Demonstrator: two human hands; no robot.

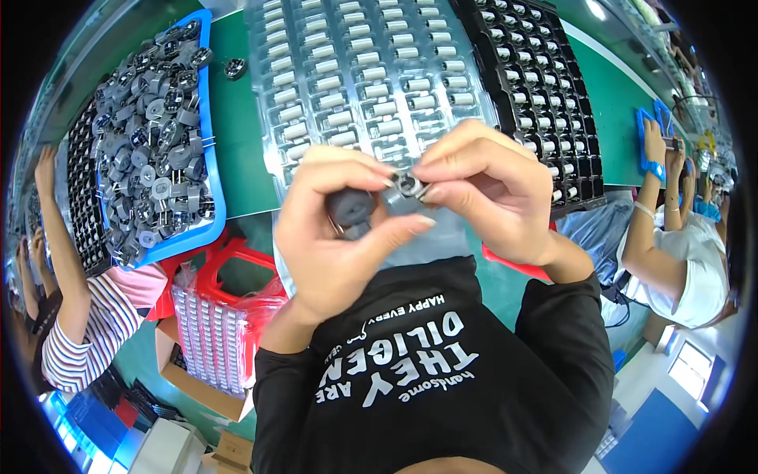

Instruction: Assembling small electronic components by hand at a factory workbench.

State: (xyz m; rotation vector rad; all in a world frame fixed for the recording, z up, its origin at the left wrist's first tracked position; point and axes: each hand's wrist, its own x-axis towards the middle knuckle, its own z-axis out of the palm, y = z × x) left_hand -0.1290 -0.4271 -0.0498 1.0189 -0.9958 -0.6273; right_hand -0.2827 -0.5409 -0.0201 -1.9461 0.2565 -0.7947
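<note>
Black shirt [395, 332]: facing green table [230, 142].
Left hand [328, 225]: pinching grey round part [403, 203], another part [350, 207] in palm.
Right hand [491, 186]: gripping the first one too.
Part's place: by clear tray's [434, 124] near edge.

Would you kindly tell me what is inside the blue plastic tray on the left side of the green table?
Inside the blue plastic tray is a heap of small grey cylindrical parts, lying at mixed angles. Its floor and the heap's lower layers are covered, so they cannot be seen.
</note>
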